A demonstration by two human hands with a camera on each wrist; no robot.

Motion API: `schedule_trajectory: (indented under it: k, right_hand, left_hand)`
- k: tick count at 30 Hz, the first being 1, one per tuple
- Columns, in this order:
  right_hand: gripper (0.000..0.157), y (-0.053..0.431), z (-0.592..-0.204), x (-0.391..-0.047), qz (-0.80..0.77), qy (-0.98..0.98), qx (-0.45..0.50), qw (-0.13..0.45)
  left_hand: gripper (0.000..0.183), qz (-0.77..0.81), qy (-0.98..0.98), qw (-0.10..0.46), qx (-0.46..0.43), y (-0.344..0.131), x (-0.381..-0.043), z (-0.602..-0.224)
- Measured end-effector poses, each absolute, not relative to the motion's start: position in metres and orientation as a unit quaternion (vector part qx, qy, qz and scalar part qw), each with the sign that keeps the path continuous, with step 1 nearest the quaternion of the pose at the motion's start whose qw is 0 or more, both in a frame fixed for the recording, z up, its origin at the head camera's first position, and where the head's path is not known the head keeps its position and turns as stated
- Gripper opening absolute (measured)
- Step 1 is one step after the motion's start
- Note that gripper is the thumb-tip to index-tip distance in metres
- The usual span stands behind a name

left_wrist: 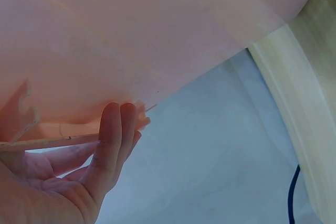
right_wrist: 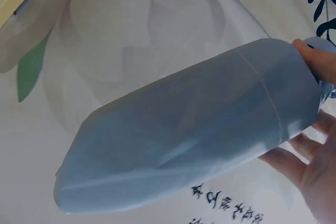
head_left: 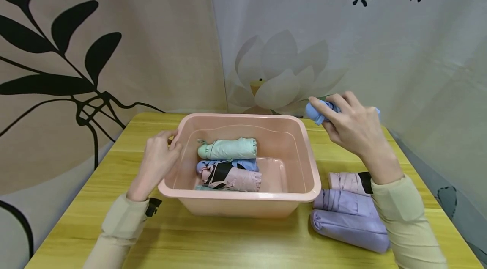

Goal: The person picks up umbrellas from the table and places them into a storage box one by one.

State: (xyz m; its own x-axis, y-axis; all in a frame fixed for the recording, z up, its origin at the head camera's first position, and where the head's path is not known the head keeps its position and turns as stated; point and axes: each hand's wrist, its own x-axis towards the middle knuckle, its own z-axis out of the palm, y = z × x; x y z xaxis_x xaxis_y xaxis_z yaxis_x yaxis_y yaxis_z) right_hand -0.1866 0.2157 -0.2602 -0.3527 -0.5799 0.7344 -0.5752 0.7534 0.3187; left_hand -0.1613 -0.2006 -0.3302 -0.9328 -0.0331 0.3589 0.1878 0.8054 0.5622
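Plainly, blue bundle (right_wrist: 184,132) within right hand (head_left: 353,128).

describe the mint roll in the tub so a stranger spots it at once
On the wooden table stands a pink tub. Inside, the mint roll lies farthest back, behind a blue roll. Its plain pale green sets it apart from that and the pink-and-black roll.

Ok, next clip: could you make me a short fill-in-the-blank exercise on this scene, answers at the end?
1. The held bundle in the right hand is coloured ____.
2. The hand gripping the pink tub is the person's ____.
3. In the head view, the black-banded bundle outside the tub lies to its ____.
4. Inside the tub, the farthest bundle is pale ____.

Missing words: blue; left; right; green.
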Motion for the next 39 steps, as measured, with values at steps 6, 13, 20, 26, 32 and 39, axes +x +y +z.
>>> schedule_trajectory:
  k: [6, 13, 20, 26, 32, 39]
  right_hand:
    - [0.040, 0.202, -0.247, -0.182, -0.015, -0.814, 0.364, 0.453]
    - [0.043, 0.182, -0.236, -0.177, -0.011, -0.792, 0.396, 0.464]
    - [0.043, 0.161, -0.229, -0.175, -0.010, -0.783, 0.427, 0.453]
    - [0.045, 0.142, -0.227, -0.174, 0.009, -0.779, 0.450, 0.436]
    - [0.048, 0.124, -0.229, -0.175, 0.035, -0.776, 0.468, 0.421]
    - [0.046, 0.107, -0.234, -0.180, 0.053, -0.777, 0.485, 0.398]
  left_hand:
    - [0.039, -0.310, -0.932, 0.183, -0.045, -0.201, -0.162, -0.330]
    - [0.039, -0.309, -0.933, 0.182, -0.045, -0.201, -0.162, -0.330]
    - [0.040, -0.311, -0.933, 0.177, -0.041, -0.201, -0.161, -0.330]
    - [0.041, -0.313, -0.933, 0.173, -0.038, -0.201, -0.161, -0.330]
    - [0.041, -0.307, -0.936, 0.167, -0.038, -0.201, -0.160, -0.329]
    - [0.041, -0.305, -0.937, 0.166, -0.039, -0.200, -0.160, -0.330]
